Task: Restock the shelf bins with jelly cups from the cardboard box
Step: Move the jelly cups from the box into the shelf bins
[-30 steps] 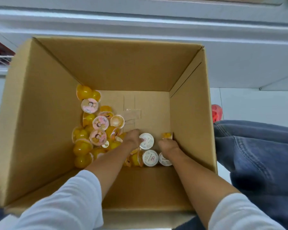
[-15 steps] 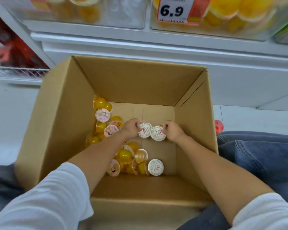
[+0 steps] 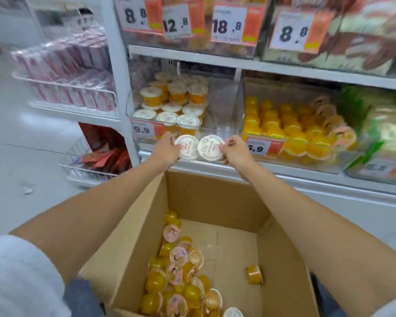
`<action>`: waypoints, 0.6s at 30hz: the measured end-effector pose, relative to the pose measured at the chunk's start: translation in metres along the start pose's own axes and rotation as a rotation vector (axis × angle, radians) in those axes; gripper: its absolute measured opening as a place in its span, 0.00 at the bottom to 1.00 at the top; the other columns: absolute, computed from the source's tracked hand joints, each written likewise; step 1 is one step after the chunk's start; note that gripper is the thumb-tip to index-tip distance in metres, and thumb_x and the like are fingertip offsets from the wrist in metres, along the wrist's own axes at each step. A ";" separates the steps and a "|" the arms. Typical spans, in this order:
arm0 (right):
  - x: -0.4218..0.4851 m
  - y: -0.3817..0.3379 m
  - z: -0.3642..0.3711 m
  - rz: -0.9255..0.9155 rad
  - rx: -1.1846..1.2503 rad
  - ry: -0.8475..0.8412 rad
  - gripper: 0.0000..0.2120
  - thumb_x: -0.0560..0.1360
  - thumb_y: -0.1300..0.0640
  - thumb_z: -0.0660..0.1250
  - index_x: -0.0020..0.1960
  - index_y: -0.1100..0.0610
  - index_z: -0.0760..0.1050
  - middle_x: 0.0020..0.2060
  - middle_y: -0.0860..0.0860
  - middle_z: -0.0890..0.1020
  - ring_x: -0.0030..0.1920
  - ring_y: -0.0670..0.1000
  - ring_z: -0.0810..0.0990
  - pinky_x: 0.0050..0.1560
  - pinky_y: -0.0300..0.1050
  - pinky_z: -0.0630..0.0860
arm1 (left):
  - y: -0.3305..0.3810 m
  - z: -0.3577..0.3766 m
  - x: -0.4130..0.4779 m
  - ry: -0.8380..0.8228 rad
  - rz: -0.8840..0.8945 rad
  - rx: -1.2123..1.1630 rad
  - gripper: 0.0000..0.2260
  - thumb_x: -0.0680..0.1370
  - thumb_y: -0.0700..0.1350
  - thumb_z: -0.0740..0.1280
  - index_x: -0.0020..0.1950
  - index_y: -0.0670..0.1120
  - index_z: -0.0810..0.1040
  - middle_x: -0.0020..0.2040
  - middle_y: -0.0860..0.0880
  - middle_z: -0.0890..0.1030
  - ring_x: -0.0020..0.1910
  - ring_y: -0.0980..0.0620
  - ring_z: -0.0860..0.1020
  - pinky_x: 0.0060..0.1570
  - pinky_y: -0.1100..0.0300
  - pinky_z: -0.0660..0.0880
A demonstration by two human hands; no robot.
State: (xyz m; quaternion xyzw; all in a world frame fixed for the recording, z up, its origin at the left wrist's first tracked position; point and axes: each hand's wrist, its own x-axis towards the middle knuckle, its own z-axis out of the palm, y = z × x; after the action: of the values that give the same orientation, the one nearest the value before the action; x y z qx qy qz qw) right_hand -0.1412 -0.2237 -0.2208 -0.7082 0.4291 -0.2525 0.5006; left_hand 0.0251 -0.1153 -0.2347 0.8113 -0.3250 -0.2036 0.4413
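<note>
My left hand (image 3: pixel 167 146) grips a white-lidded jelly cup (image 3: pixel 187 147), and my right hand (image 3: pixel 234 149) grips a second white-lidded cup (image 3: pixel 210 148) beside it. Both cups are raised above the far edge of the open cardboard box (image 3: pixel 144 225), just in front of the clear shelf bin (image 3: pixel 224 104) that holds stacked white-lidded orange cups (image 3: pixel 176 104). Several small yellow and pink-lidded jelly cups (image 3: pixel 176 271) lie in the box, mostly on its left side, and one orange cup (image 3: pixel 254 274) lies apart on the right.
A neighbouring bin (image 3: pixel 293 136) on the right is filled with small yellow jelly cups. Price tags (image 3: pixel 229 25) hang along the shelf above. A wire rack (image 3: pixel 73 92) with red packets stands at the left over a pale floor (image 3: pixel 21 168).
Both hands have risen out of the box, each with a white-lidded cup, and reached the front of the shelf bin. The view has tilted up from the box to the shelves.
</note>
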 end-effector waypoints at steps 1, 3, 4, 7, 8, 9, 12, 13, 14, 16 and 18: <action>0.007 -0.019 0.003 -0.023 0.051 0.013 0.13 0.78 0.63 0.64 0.39 0.54 0.63 0.35 0.54 0.73 0.31 0.51 0.74 0.29 0.41 0.73 | 0.011 -0.015 0.008 0.042 0.031 -0.011 0.11 0.80 0.42 0.61 0.41 0.49 0.61 0.42 0.43 0.72 0.41 0.45 0.75 0.45 0.50 0.75; 0.022 -0.051 0.011 -0.045 0.141 0.050 0.12 0.78 0.64 0.64 0.40 0.55 0.64 0.34 0.53 0.75 0.26 0.48 0.75 0.25 0.37 0.72 | 0.031 -0.041 0.026 0.140 0.066 -0.041 0.09 0.80 0.42 0.62 0.42 0.49 0.63 0.42 0.45 0.72 0.40 0.44 0.76 0.44 0.50 0.76; 0.031 -0.065 0.016 -0.038 0.177 0.077 0.11 0.78 0.63 0.64 0.41 0.55 0.65 0.34 0.53 0.76 0.24 0.47 0.75 0.24 0.37 0.72 | 0.040 -0.051 0.036 0.182 0.069 -0.033 0.07 0.79 0.42 0.62 0.45 0.48 0.64 0.43 0.45 0.74 0.42 0.43 0.76 0.43 0.50 0.76; 0.061 -0.092 0.034 0.018 0.255 0.163 0.06 0.78 0.61 0.65 0.45 0.57 0.68 0.36 0.53 0.78 0.25 0.47 0.75 0.31 0.41 0.77 | 0.058 -0.065 0.070 0.211 0.064 0.015 0.06 0.79 0.42 0.62 0.47 0.46 0.65 0.45 0.45 0.75 0.45 0.42 0.79 0.41 0.53 0.73; 0.073 -0.096 0.039 0.042 0.276 0.197 0.06 0.78 0.61 0.65 0.44 0.57 0.69 0.35 0.54 0.78 0.25 0.48 0.75 0.37 0.44 0.79 | 0.062 -0.066 0.082 0.181 0.053 -0.001 0.06 0.79 0.41 0.62 0.47 0.46 0.65 0.46 0.44 0.76 0.47 0.41 0.80 0.43 0.52 0.75; 0.086 -0.098 0.045 0.065 0.295 0.231 0.07 0.77 0.61 0.65 0.41 0.56 0.68 0.33 0.54 0.78 0.25 0.49 0.75 0.41 0.48 0.80 | 0.065 -0.066 0.096 0.144 0.044 -0.005 0.06 0.79 0.41 0.63 0.47 0.46 0.65 0.48 0.42 0.78 0.49 0.40 0.81 0.47 0.49 0.78; 0.116 -0.095 0.058 0.141 0.288 0.283 0.04 0.78 0.61 0.63 0.44 0.58 0.72 0.33 0.55 0.78 0.27 0.50 0.75 0.43 0.49 0.79 | 0.069 -0.063 0.128 0.088 0.059 0.219 0.03 0.79 0.41 0.64 0.50 0.41 0.72 0.51 0.37 0.81 0.51 0.40 0.81 0.52 0.47 0.79; 0.123 -0.093 0.061 0.177 0.298 0.288 0.04 0.78 0.61 0.63 0.51 0.62 0.73 0.33 0.55 0.78 0.27 0.50 0.76 0.42 0.48 0.79 | 0.068 -0.060 0.137 0.118 0.101 0.338 0.05 0.79 0.41 0.64 0.52 0.39 0.74 0.51 0.38 0.81 0.52 0.40 0.80 0.50 0.50 0.78; 0.129 -0.090 0.062 0.221 0.330 0.291 0.09 0.78 0.62 0.62 0.57 0.64 0.72 0.32 0.54 0.78 0.28 0.50 0.76 0.41 0.46 0.78 | 0.066 -0.057 0.141 0.171 0.156 0.459 0.07 0.79 0.41 0.64 0.54 0.39 0.75 0.53 0.39 0.80 0.53 0.40 0.79 0.48 0.51 0.76; 0.135 -0.086 0.063 0.257 0.401 0.276 0.15 0.78 0.63 0.63 0.63 0.65 0.69 0.29 0.53 0.77 0.28 0.50 0.77 0.43 0.45 0.78 | 0.059 -0.053 0.144 0.286 0.273 0.607 0.12 0.79 0.45 0.65 0.60 0.42 0.74 0.58 0.40 0.75 0.55 0.39 0.77 0.50 0.48 0.73; 0.138 -0.084 0.066 0.236 0.416 0.251 0.18 0.76 0.61 0.68 0.63 0.63 0.69 0.30 0.52 0.78 0.30 0.49 0.78 0.49 0.47 0.80 | 0.050 -0.054 0.147 0.305 0.330 0.675 0.21 0.78 0.60 0.63 0.64 0.47 0.76 0.61 0.41 0.74 0.59 0.39 0.73 0.55 0.45 0.72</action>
State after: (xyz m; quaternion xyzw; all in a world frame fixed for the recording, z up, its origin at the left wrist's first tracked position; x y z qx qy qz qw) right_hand 0.0100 -0.2994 -0.1771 -0.4984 0.5064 -0.3607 0.6042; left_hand 0.1443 -0.2079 -0.1700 0.8684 -0.4303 0.1106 0.2201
